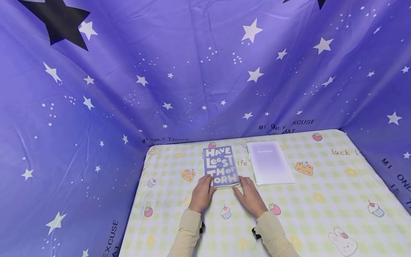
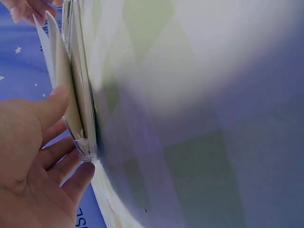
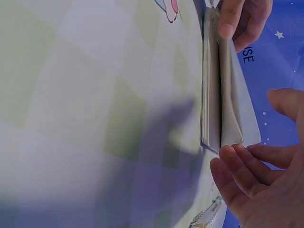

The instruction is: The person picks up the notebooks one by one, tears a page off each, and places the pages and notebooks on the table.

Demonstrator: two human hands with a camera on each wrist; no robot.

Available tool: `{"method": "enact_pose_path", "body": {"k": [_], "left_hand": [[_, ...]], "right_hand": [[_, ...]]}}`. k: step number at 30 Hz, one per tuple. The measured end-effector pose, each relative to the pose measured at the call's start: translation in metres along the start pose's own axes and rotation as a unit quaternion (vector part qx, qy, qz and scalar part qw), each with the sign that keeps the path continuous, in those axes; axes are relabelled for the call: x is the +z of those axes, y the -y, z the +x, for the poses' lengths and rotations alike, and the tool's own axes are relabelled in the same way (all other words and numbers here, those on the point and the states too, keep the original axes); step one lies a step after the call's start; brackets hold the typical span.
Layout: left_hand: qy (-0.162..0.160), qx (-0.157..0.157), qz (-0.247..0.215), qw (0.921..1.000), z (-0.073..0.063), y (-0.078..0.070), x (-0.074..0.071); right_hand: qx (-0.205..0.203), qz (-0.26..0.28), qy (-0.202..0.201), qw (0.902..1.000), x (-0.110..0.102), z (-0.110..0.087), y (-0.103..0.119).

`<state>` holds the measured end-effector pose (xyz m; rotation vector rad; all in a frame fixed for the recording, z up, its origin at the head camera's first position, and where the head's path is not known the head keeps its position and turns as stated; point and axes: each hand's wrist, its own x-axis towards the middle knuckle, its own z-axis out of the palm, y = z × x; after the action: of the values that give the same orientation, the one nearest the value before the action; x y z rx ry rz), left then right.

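Note:
A blue notebook [image 1: 221, 162] with big white lettering lies on the table, its bottom edge toward me. My left hand [image 1: 200, 194] holds its lower left corner. In the left wrist view the thumb lies on the pages [image 2: 84, 104] while the fingers sit behind the bound edge. At the lower right corner is my right hand [image 1: 251, 198]. The right wrist view shows its fingertips [image 3: 228, 154] right at the page corner, with the thumb apart from the notebook. The cover and some pages stand a little raised above the rest.
To the right lies a pale purple spiral notebook [image 1: 271, 164] marked "freedom". A checked cloth [image 1: 179, 228] with cartoon prints covers the table. Blue star-printed curtains [image 1: 192, 71] hang behind and at both sides.

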<state>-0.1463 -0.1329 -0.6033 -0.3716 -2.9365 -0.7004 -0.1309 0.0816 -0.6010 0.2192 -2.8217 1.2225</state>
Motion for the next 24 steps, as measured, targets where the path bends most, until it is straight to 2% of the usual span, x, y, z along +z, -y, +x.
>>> {"method": "enact_pose_path", "body": {"k": [5,10,19,21,24], "left_hand": [[0.011,-0.001,-0.005,0.9999,0.0,0.001,0.001],[0.011,0.0,-0.014,0.9998,-0.001,0.002,0.0],[0.018,-0.003,-0.033,0.9993,-0.002,0.001,-0.003],[0.015,-0.01,-0.031,0.9993,-0.002,-0.001,-0.003],[-0.01,-0.011,-0.013,0.9998,0.0,-0.004,-0.002]], "right_hand": [[0.005,0.016,-0.002,0.9999,-0.001,0.001,0.0],[-0.009,0.066,-0.018,0.9976,-0.003,0.003,0.005],[-0.048,0.168,-0.025,0.9843,0.003,0.01,0.015],[-0.06,0.179,-0.027,0.9816,0.004,0.011,0.019],[-0.079,0.19,-0.028,0.9783,0.004,0.012,0.024]]}}
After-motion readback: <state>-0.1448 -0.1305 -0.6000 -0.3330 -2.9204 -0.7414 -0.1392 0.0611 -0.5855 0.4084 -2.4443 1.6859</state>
